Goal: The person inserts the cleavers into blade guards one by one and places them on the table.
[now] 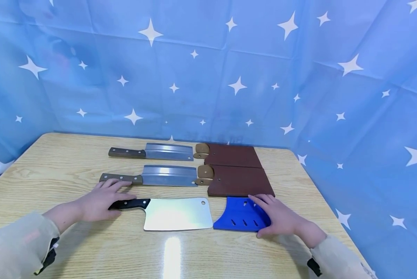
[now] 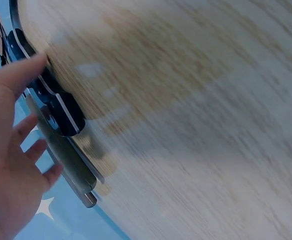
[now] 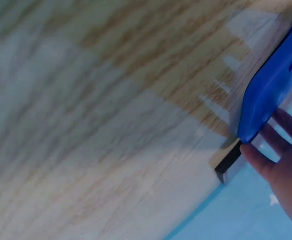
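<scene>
In the head view my left hand (image 1: 100,200) is at the black handle (image 1: 129,204) of a broad cleaver (image 1: 178,214), its fingers spread loosely. The left wrist view shows the thumb across that black handle (image 2: 56,100) and the other fingers beyond it. My right hand (image 1: 281,217) spans the right end of a blue slotted blade guard (image 1: 234,215), thumb by its near edge and fingers by its far edge. Its fingers look fairly straight in the right wrist view, beside the blue guard (image 3: 266,92). The cleaver's tip nearly meets the guard's left corner.
Behind lie two brown-handled cleavers, a nearer one (image 1: 170,175) and a farther one (image 1: 169,151). Two dark brown sheaths with tan straps, one nearer (image 1: 241,181) and one farther (image 1: 233,155), lie right of them. A blue star-patterned curtain (image 1: 208,69) hangs behind the wooden table (image 1: 124,248).
</scene>
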Demonstrator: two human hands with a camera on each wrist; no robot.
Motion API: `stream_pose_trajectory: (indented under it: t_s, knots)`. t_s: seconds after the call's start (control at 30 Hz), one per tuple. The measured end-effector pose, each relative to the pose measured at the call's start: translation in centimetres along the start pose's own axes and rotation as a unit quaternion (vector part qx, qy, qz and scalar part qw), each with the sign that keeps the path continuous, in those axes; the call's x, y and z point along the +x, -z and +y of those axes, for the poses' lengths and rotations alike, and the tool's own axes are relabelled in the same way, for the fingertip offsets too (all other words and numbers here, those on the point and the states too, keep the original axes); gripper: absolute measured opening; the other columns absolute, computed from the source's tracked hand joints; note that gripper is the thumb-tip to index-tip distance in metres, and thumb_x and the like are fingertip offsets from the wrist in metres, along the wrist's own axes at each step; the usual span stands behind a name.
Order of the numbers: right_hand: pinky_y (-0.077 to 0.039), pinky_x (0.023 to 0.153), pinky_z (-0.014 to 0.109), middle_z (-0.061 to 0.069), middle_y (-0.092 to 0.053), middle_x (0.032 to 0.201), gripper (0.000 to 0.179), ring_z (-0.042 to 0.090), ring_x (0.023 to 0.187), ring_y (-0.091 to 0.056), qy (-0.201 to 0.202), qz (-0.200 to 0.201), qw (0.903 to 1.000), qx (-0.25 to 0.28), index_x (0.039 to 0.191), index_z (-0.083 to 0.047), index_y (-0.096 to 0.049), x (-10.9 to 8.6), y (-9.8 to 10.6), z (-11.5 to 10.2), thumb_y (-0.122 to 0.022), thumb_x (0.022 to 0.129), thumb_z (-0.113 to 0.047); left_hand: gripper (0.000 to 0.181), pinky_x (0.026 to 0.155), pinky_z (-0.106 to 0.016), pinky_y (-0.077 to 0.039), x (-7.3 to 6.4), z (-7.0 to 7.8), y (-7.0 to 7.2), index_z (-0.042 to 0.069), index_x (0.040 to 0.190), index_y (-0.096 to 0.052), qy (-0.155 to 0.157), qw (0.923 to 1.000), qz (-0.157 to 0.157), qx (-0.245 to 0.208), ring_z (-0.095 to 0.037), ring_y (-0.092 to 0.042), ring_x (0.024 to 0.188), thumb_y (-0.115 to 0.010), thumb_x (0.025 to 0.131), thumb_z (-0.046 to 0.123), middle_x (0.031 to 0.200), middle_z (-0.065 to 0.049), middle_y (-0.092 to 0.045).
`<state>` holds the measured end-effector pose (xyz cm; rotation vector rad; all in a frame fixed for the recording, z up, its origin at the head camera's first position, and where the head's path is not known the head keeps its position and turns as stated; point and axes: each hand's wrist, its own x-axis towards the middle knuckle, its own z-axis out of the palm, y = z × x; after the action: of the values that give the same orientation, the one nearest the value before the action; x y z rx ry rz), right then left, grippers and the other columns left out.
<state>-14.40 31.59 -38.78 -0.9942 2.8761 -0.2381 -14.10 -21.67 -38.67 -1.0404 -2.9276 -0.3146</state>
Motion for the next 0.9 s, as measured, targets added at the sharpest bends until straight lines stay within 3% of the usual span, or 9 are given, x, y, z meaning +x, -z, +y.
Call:
stream_pose_trajectory:
  t_s: [0.13, 0.3, 0.47, 0.6, 0.73, 0.9]
  knots:
    - [-0.043, 0.088, 0.048, 0.011, -0.046, 0.129, 0.108, 0.028, 0.115, -0.043, -0.017, -0.012, 0.9998, 0.003, 0.141, -0.007, -0.039, 0.2, 0.0, 0.0, -0.069, 0.060, -0.072, 0.046, 0.078, -0.043, -0.046, 0.2, -0.2, -0.3, 0.017, 0.124, -0.062, -0.022, 0.9992, -0.007, -0.032, -0.021, -0.051, 0.097, -0.072, 0.079, 0.017, 0.114, -0.007, -0.056]
    - [-0.042, 0.084, 0.043, 0.012, -0.044, 0.123, 0.112, 0.025, 0.108, -0.041, -0.028, -0.030, 0.9991, 0.006, 0.137, 0.000, -0.042, 0.2, 0.1, -0.3, -0.074, 0.056, -0.070, 0.042, 0.068, -0.028, -0.044, 0.1, -0.8, -0.3, 0.009, 0.126, -0.059, -0.027, 0.9915, -0.038, -0.122, -0.004, -0.048, 0.082, -0.066, 0.086, 0.017, 0.102, 0.001, -0.055]
    - [-0.041, 0.085, 0.050, 0.014, -0.046, 0.124, 0.103, 0.029, 0.109, -0.043, -0.016, -0.037, 0.9992, 0.009, 0.132, 0.000, -0.044, 0.2, 0.1, -0.3, -0.077, 0.058, -0.063, 0.041, 0.079, -0.029, -0.048, -0.4, -1.9, -0.4, 0.008, 0.129, -0.055, -0.047, 0.9798, -0.038, -0.191, -0.008, -0.054, 0.099, -0.057, 0.093, 0.025, 0.113, -0.004, -0.059]
    - [-0.041, 0.086, 0.049, 0.011, -0.047, 0.124, 0.100, 0.027, 0.109, -0.043, 0.003, -0.043, 0.9990, 0.011, 0.131, 0.000, -0.042, 0.3, 0.2, -0.2, -0.078, 0.059, -0.059, 0.042, 0.083, -0.026, -0.047, -0.6, -2.2, 0.1, 0.008, 0.132, -0.053, -0.036, 0.9726, -0.039, -0.226, -0.011, -0.055, 0.111, -0.053, 0.095, 0.028, 0.125, -0.010, -0.060]
    - [-0.042, 0.086, 0.043, 0.008, -0.045, 0.125, 0.099, 0.023, 0.110, -0.041, 0.010, -0.044, 0.9985, 0.031, 0.132, -0.001, -0.042, 0.8, 0.7, -0.1, -0.079, 0.059, -0.057, 0.042, 0.074, -0.022, -0.042, -0.1, -2.3, 0.9, 0.009, 0.134, -0.052, -0.019, 0.9671, -0.031, -0.252, -0.002, -0.053, 0.098, -0.053, 0.095, 0.025, 0.119, -0.009, -0.061]
    - [-0.044, 0.083, 0.041, 0.010, -0.044, 0.125, 0.098, 0.024, 0.110, -0.040, 0.014, -0.023, 0.9987, 0.044, 0.133, -0.001, -0.040, 1.8, 1.9, -0.7, -0.081, 0.059, -0.051, 0.042, 0.072, -0.023, -0.041, 0.8, -2.5, 1.9, 0.008, 0.134, -0.051, 0.005, 0.9655, -0.009, -0.260, -0.003, -0.051, 0.090, -0.055, 0.094, 0.019, 0.122, -0.013, -0.060]
